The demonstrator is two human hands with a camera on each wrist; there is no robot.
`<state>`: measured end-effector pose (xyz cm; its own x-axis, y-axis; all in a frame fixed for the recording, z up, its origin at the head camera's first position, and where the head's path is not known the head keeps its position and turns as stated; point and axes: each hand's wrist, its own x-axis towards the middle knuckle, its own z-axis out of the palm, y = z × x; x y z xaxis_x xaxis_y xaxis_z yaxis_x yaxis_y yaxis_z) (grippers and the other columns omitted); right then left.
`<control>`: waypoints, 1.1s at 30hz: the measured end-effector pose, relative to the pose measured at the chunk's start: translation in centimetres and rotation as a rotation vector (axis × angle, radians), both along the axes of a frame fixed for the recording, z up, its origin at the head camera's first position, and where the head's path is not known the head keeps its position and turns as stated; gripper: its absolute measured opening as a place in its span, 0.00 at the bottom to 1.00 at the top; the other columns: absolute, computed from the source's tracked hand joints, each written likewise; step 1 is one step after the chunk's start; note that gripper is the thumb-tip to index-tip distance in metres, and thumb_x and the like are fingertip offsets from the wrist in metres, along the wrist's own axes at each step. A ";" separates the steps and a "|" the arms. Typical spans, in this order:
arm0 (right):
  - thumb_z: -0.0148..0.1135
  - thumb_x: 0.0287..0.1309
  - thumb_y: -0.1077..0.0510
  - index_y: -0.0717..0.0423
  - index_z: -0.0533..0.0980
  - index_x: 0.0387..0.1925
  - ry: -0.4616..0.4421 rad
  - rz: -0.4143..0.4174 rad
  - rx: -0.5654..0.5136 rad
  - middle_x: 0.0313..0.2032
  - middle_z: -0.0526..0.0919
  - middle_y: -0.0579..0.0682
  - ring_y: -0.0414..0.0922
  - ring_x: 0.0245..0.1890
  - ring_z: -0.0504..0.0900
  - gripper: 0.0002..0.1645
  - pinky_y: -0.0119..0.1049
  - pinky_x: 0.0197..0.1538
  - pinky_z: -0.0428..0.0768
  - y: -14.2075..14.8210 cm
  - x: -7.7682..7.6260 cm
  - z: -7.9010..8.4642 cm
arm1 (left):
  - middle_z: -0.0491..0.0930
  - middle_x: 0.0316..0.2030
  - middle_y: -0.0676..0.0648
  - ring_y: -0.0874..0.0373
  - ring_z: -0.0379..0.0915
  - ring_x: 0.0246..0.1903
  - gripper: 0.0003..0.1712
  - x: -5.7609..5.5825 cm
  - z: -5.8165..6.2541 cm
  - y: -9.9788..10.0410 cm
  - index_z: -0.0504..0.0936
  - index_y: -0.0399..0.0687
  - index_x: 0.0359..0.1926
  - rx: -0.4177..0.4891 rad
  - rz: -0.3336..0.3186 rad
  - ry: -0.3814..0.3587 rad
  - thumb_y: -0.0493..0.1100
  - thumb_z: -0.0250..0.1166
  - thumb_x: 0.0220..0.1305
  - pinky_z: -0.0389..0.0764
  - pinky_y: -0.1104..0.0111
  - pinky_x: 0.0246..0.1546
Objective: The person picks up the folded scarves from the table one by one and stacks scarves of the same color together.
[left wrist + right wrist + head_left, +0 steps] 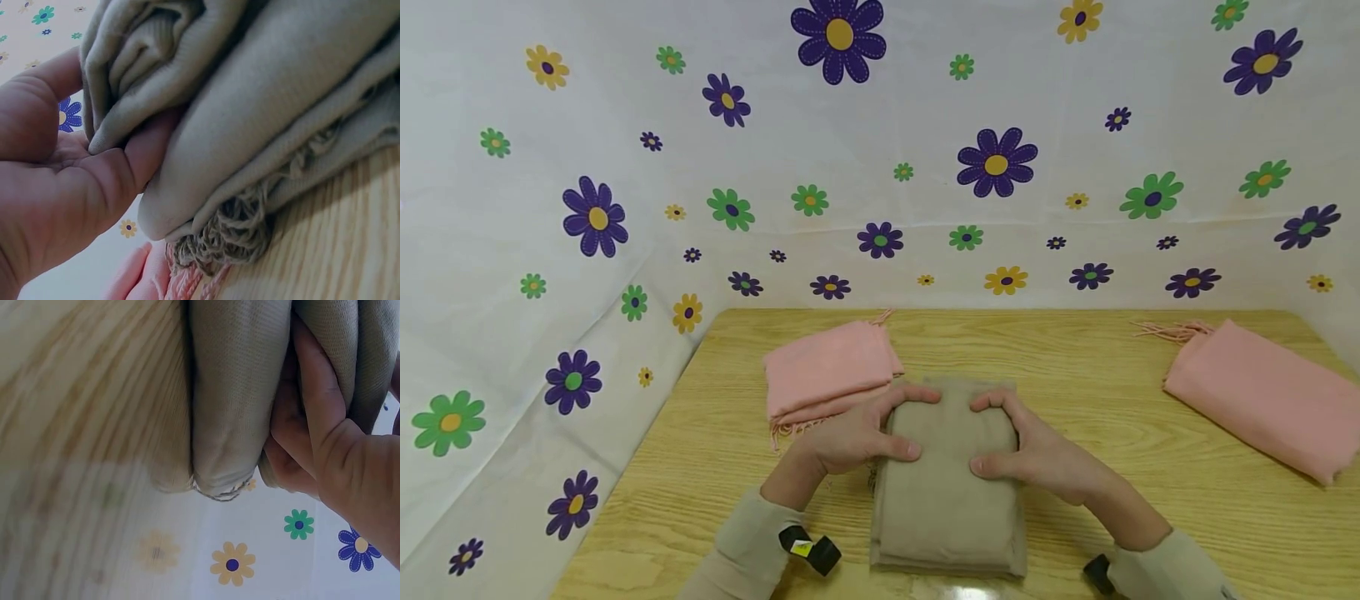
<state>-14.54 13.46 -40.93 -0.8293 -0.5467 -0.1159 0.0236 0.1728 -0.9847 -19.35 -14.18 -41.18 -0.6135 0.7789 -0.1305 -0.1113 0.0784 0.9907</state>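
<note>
A beige scarf (951,500), folded into a thick rectangle, lies on the table in front of me. On its left edge my left hand (853,435) grips the top layers, thumb above and fingers tucked underneath. My right hand (1037,450) holds the opposite edge the same way. From the left wrist, the hand (81,181) is seen pinching a rolled fold, with knotted fringe (231,240) hanging from lower layers. In the right wrist view, fingers (319,381) slip between the scarf's layers, above a thick lower fold (240,394).
A folded pink scarf (827,371) with fringe lies behind my left hand. Another pink scarf (1270,400) sits at the table's right side. Behind the wooden table (1037,346) hangs a white flower-print cloth (910,108), which also covers the left side.
</note>
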 end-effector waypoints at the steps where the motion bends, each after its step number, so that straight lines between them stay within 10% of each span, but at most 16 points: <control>1: 0.70 0.59 0.58 0.54 0.56 0.63 0.013 0.005 0.010 0.56 0.63 0.65 0.55 0.50 0.73 0.39 0.45 0.49 0.76 0.1 0.0 -0.1 | 0.62 0.65 0.39 0.50 0.69 0.57 0.39 0.0 0.0 0.0 0.63 0.51 0.72 -0.010 -0.001 0.001 0.37 0.69 0.63 0.77 0.61 0.52; 12: 0.71 0.59 0.50 0.47 0.59 0.64 0.099 -0.022 0.161 0.60 0.64 0.61 0.55 0.56 0.69 0.38 0.45 0.54 0.70 0.2 -0.2 -0.4 | 0.60 0.66 0.43 0.51 0.66 0.58 0.38 -0.2 0.4 -0.2 0.63 0.60 0.72 -0.196 0.010 0.165 0.41 0.68 0.65 0.72 0.60 0.57; 22: 0.69 0.59 0.44 0.47 0.62 0.69 0.240 -0.057 0.357 0.60 0.64 0.66 0.57 0.55 0.69 0.42 0.49 0.51 0.74 0.0 0.4 0.2 | 0.64 0.66 0.46 0.54 0.65 0.61 0.38 0.5 0.9 0.0 0.63 0.59 0.71 -0.431 0.040 0.471 0.49 0.69 0.64 0.66 0.56 0.62; 33: 0.65 0.61 0.38 0.55 0.56 0.76 0.442 -0.107 0.595 0.73 0.33 0.76 0.75 0.65 0.61 0.51 0.63 0.58 0.72 -0.8 1.7 0.9 | 0.47 0.73 0.32 0.37 0.60 0.66 0.41 2.6 2.4 1.0 0.63 0.52 0.72 -0.704 0.167 0.734 0.50 0.71 0.62 0.72 0.48 0.58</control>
<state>-12.88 12.67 -40.03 -0.9125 -0.4089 -0.0107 -0.3055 0.6986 -0.6470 -16.80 -13.22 -38.75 -0.8198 0.5678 -0.0738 0.4396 0.7067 0.5544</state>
